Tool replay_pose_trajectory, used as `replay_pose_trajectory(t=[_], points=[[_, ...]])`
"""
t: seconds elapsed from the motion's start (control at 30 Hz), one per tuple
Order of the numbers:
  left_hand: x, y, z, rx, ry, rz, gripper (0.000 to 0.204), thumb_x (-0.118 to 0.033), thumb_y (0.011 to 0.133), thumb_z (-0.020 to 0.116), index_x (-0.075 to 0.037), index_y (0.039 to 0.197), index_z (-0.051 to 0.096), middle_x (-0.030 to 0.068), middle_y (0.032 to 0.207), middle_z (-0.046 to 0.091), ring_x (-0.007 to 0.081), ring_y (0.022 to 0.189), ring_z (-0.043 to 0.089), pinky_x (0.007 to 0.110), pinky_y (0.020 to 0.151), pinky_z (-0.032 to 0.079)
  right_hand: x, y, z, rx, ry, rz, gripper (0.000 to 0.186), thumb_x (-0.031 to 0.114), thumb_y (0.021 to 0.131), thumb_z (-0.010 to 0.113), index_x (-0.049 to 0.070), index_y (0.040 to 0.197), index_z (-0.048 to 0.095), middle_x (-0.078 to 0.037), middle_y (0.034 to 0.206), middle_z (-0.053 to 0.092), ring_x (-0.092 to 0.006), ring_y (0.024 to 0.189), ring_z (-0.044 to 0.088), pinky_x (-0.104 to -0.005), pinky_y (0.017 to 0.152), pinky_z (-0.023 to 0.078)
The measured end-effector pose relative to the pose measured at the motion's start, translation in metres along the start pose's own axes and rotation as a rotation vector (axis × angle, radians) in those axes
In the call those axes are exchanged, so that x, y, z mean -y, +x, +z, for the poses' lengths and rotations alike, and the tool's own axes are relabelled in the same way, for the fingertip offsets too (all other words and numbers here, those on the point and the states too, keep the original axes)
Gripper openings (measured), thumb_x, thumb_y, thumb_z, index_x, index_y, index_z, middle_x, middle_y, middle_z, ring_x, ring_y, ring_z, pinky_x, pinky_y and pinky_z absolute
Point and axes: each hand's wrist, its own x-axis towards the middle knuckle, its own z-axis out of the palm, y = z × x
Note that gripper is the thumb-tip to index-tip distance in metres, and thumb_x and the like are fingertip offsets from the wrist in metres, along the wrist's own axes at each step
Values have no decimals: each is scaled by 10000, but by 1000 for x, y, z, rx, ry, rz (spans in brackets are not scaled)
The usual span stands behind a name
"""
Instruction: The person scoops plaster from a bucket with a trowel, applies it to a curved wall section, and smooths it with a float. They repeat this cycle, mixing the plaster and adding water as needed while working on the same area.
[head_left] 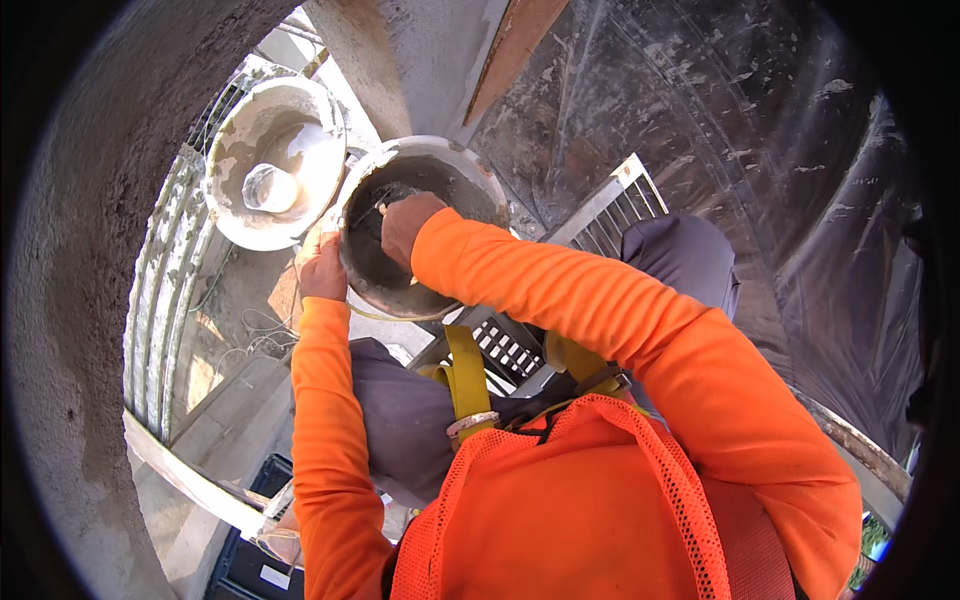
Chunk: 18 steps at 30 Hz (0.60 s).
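A round, mortar-smeared bucket [478, 178] stands in front of me, with wet grey mortar [366, 235] inside it. My left hand [322, 268] is closed on the bucket's left rim. Reaching in over the right side, my right hand [408, 228] is curled into a fist inside the bucket. A small light bit of something shows at its fingers, but most of what it grips is hidden and its kind cannot be made out. Left of this bucket is a second, pale bucket [234, 135] with a whitish cup-like container [270, 188] in it.
A rough plastered wall [75, 300] curves along the left. Dark plastic sheeting [690, 110] covers the right side. A slatted metal platform [610, 212] lies beneath me, near my knees. Loose wire [265, 325] and boards [225, 410] lie at lower left. Yellow harness straps [466, 370] hang at my waist.
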Motion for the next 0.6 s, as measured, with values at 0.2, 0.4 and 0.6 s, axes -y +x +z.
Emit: replay_pose_trajectory(t=[0.2,0.4,0.6], points=[[-1,0,-2,16,-75,78,332,-230,1066,560,39,1230,665,52,1094,715,127,944,611,284,862,490,4,-69,59,-77,-243,-285,204,241,846,658,60,908,727,-96,842,696,-282,750,690,-446,549,526],[5,2,3,-38,-124,-12,354,-223,1052,538,30,1276,644,118,1092,702,161,972,612,296,893,479,-11,-141,21,-480,-282,-32,341,243,868,600,-8,1083,683,-147,932,644,-269,784,648,-357,609,516],[1,6,0,-5,90,84,382,-184,997,537,44,1282,647,139,1110,701,182,998,620,305,938,474,22,-175,16,-423,-402,-112,454,220,894,580,-10,1281,637,-162,922,633,-236,781,627,-353,607,526]])
